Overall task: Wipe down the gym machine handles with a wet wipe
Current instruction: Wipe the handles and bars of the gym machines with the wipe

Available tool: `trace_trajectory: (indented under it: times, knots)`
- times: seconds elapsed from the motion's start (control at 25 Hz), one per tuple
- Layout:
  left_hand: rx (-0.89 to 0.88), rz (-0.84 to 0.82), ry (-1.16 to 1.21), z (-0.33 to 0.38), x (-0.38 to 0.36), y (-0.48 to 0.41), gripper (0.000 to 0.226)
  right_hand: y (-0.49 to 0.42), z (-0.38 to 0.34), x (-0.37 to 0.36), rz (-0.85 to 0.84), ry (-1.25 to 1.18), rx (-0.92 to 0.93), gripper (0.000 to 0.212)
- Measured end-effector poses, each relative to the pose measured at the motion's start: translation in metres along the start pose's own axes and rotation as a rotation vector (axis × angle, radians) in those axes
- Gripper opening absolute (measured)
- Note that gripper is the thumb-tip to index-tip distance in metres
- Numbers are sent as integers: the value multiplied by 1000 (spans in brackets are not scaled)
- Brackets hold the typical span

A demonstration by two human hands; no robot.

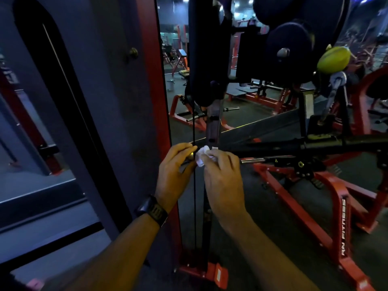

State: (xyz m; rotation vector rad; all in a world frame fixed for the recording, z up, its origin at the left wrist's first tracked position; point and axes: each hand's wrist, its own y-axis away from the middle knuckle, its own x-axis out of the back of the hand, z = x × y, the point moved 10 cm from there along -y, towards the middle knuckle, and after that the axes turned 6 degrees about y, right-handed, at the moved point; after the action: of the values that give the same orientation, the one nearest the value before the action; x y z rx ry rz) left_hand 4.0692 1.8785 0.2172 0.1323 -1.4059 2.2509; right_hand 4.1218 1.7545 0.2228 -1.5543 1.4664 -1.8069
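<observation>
The wet wipe [202, 156] was bunched into a white wad at the fingertips of my right hand [222, 175], pressed against the metal handle fitting [190, 156] just beside the black cable [194, 206]. The fitting lay inside my left hand [174, 171], mostly hidden. Legible writing: "RN FITNESS", running lengthwise on the red frame [344, 225] to the right. A yellow triangle label [276, 160] on the dark bar was too small to read. My right hand pinched the wipe closely between thumb and fingers. My left hand's fingers were curled tight round the fitting. A dark watch [152, 211] sat on my left wrist.
</observation>
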Motion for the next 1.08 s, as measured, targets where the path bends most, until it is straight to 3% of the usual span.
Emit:
trace_trajectory:
  times: [0.08,0.24,0.36,0.4,0.52,0.64,0.68,0.76,0.8,0.92,1.04,1.08]
  knots:
    - [-47,22,-22,13,5,0,39,-1,0,4,4,59,92,35]
    - [-75,-21,-12,24,-1,3,36,-11,36,24,27,22,-182,37]
    - [-106,-35,-2,35,-9,10,35,-6,9,16,4,53,38,34]
    - [-108,-29,7,37,-12,11,36,-7,18,18,6,52,28,35]
    - [-105,-13,8,38,-20,10,39,-10,58,34,30,28,-212,37]
    - [-124,-12,-11,42,-29,10,42,-11,40,28,-33,115,32,39]
    - [-127,-11,0,43,-31,10,40,-14,51,28,-50,111,16,39]
    - [-144,-12,18,46,-34,7,34,-22,98,38,-31,84,-239,38]
    - [-153,-10,17,47,-37,6,32,-24,106,42,-27,89,-271,38]
    - [-150,-6,18,46,-43,4,33,-22,85,33,-65,133,46,39]
    - [-150,-16,16,46,-48,3,34,-34,115,33,-98,115,-199,39]
    - [-161,-12,8,47,-48,3,34,-37,107,32,-111,124,-174,37]
